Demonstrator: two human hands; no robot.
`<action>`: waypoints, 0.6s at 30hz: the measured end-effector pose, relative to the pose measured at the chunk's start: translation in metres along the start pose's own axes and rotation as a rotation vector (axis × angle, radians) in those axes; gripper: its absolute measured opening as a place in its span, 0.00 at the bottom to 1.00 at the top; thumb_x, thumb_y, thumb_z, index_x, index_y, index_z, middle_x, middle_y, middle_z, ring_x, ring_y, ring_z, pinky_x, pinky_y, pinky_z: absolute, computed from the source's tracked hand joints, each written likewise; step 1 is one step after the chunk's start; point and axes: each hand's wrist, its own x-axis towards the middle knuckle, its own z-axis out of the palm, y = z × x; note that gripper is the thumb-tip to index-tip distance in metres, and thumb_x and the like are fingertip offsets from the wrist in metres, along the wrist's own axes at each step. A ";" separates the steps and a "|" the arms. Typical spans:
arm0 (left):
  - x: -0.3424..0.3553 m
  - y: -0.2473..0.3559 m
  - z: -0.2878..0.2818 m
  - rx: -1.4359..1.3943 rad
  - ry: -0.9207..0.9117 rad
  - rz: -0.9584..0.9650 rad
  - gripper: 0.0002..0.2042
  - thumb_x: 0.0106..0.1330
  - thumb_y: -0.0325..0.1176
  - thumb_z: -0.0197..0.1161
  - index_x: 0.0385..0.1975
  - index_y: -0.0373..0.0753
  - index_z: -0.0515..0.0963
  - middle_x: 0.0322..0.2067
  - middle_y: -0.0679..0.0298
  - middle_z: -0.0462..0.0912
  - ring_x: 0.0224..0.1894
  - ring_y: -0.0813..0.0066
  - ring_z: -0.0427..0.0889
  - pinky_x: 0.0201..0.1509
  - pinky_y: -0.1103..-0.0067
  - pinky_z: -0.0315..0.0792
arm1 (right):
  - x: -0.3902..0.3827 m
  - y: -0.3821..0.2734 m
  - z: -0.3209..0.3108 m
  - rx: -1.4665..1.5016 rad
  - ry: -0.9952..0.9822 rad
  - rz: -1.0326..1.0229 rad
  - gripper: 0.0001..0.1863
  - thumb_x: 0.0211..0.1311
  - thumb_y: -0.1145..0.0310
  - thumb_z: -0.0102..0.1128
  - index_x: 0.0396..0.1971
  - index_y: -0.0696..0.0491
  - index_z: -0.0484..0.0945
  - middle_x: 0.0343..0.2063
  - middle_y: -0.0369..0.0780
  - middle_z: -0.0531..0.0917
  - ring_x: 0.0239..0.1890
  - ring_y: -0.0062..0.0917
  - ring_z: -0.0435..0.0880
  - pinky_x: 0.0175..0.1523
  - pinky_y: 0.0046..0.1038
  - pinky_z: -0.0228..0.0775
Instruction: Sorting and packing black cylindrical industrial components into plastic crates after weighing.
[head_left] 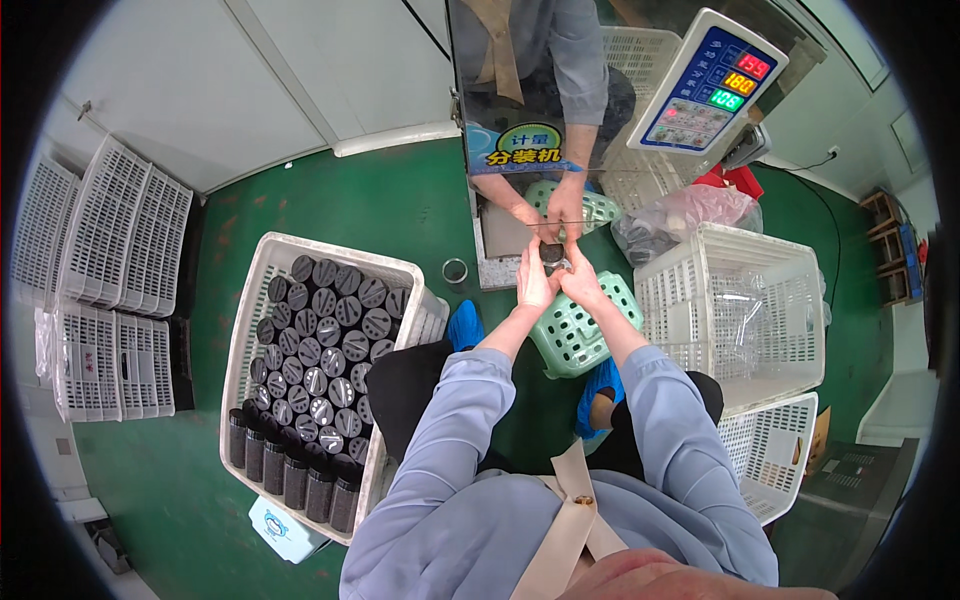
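Both my hands are at the foot of a shiny-fronted filling machine (530, 110), around a small clear jar (551, 254) with a dark round top. Whether that dark circle is a lid or the contents cannot be made out. My left hand (536, 282) wraps the jar's left side, and my right hand (580, 278) closes on it from the right. Under my right wrist stands a pale green perforated basket (585, 340). The machine's glossy panel mirrors my arms and the basket. Left of the machine's base, another clear jar (455, 271) with dark contents stands on the floor.
A white crate (262, 290) at my left holds many black-lidded jars (328, 330) filled with dark stuff. White crates (730, 310) stand at my right, below a lit control panel (708, 85) and a plastic bag (690, 215). More crates (125, 225) are stacked far left.
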 end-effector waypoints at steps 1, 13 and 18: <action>-0.005 0.005 0.001 -0.022 0.005 0.028 0.48 0.53 0.29 0.77 0.75 0.46 0.54 0.63 0.44 0.73 0.62 0.38 0.76 0.65 0.55 0.74 | -0.002 0.007 -0.002 0.008 0.006 -0.026 0.45 0.52 0.87 0.51 0.76 0.59 0.59 0.70 0.51 0.72 0.74 0.33 0.68 0.73 0.30 0.64; -0.082 0.061 0.003 -0.185 -0.053 0.244 0.41 0.54 0.24 0.74 0.70 0.45 0.63 0.54 0.46 0.79 0.54 0.40 0.82 0.56 0.59 0.79 | -0.103 -0.002 -0.042 -0.157 0.261 -0.006 0.39 0.55 0.78 0.56 0.72 0.58 0.64 0.65 0.55 0.75 0.68 0.45 0.76 0.70 0.38 0.68; -0.109 0.052 0.016 -0.152 -0.164 0.250 0.38 0.57 0.27 0.74 0.69 0.44 0.64 0.55 0.46 0.78 0.56 0.41 0.81 0.58 0.57 0.77 | -0.218 -0.086 -0.122 -0.229 0.509 -0.307 0.35 0.59 0.85 0.51 0.71 0.56 0.66 0.69 0.47 0.73 0.68 0.38 0.76 0.70 0.39 0.69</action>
